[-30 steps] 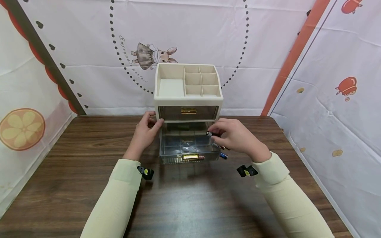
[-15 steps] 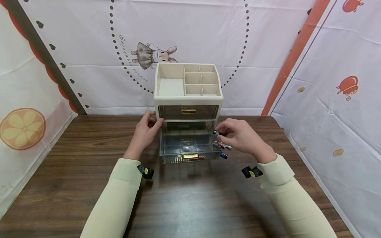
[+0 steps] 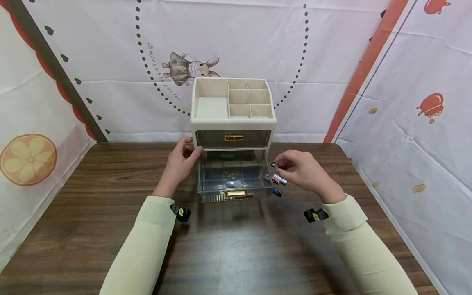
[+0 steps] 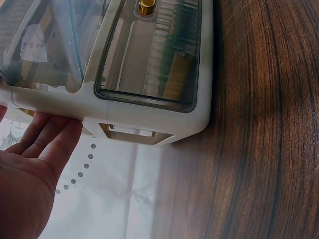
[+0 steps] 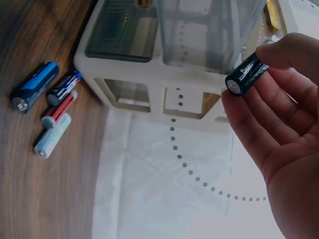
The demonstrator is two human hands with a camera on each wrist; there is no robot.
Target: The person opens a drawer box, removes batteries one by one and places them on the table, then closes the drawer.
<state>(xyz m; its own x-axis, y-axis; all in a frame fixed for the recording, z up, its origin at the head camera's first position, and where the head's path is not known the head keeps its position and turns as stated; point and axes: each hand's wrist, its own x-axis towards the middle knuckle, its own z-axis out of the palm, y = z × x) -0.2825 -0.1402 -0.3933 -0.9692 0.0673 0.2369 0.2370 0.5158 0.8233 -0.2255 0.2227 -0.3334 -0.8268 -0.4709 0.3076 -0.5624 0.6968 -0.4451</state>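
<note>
A cream desktop organizer stands at the back of the table, its clear middle drawer pulled out. My left hand holds the organizer's left side, thumb at the front edge and fingers along the side wall. Between the thumb and fingers of my right hand is a black battery, held above the table just right of the drawer. On the table lie several more batteries, including a red one, a white one and a dark blue one.
Divided compartments form the organizer's top. Its upper drawer is closed, and so is the bottom drawer, with green and brown items showing inside. A printed cloth hangs behind the wooden table.
My right hand has moved right with the black battery, from over the drawer to outside its right wall. More of the loose batteries now show. My left hand stays put.
</note>
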